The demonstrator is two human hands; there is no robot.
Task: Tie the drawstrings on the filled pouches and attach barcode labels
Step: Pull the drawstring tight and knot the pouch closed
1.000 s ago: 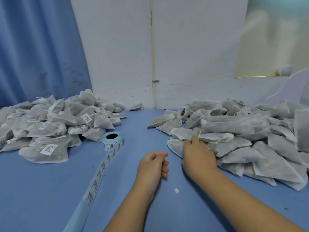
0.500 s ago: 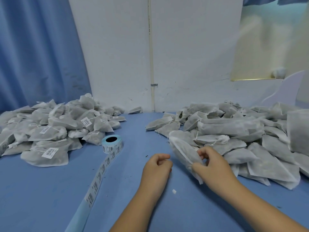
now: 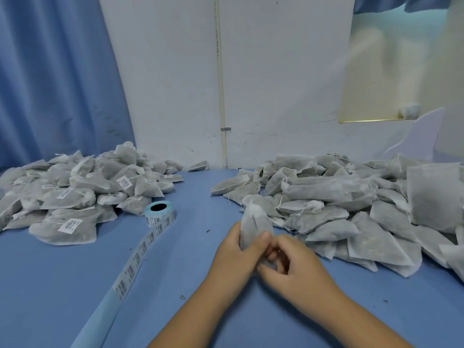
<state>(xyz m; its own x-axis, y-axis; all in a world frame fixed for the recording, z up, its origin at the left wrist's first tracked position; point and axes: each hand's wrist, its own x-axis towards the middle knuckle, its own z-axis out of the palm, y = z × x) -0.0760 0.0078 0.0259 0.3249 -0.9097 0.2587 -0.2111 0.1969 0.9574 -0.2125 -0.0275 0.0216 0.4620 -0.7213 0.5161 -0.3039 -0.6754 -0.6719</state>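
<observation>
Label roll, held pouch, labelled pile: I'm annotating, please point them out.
Label roll (image 3: 160, 219): head view, printed side wall.
Held pouch (image 3: 253, 222): head view, body above the thumb.
Labelled pile (image 3: 75, 200): head view, a middle pouch.

Blue bench (image 3: 198, 197) runs open between the labelled pouch pile (image 3: 75, 194) at left and the unlabelled pouch heap (image 3: 351, 204) at right — the label roll (image 3: 160, 213) and its strip (image 3: 140, 252), trailing toward the near edge, cut across the left side of that lane.
</observation>
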